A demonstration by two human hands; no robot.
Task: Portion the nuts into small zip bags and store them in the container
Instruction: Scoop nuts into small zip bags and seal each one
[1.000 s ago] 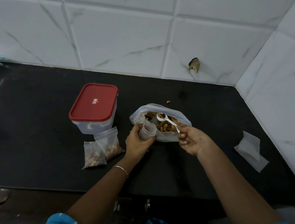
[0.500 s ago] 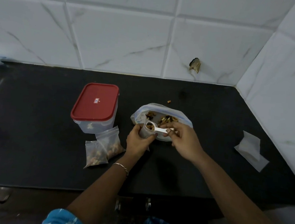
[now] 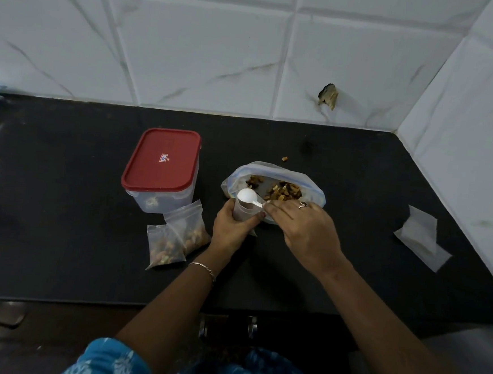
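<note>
Mixed nuts (image 3: 285, 189) are held in a large open bag (image 3: 313, 189), a white scoop (image 3: 246, 195) is turned over the mouth of an upright small zip bag (image 3: 241, 213) beside it, and two filled zip bags (image 3: 176, 237) are laid just beside the closed red-lidded container (image 3: 161, 162).

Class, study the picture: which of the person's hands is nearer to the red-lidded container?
Left. The left hand grips a small bag just right of the red-lidded container. The right hand, pinching the white spoon, is farther right, beyond the left hand.
</note>
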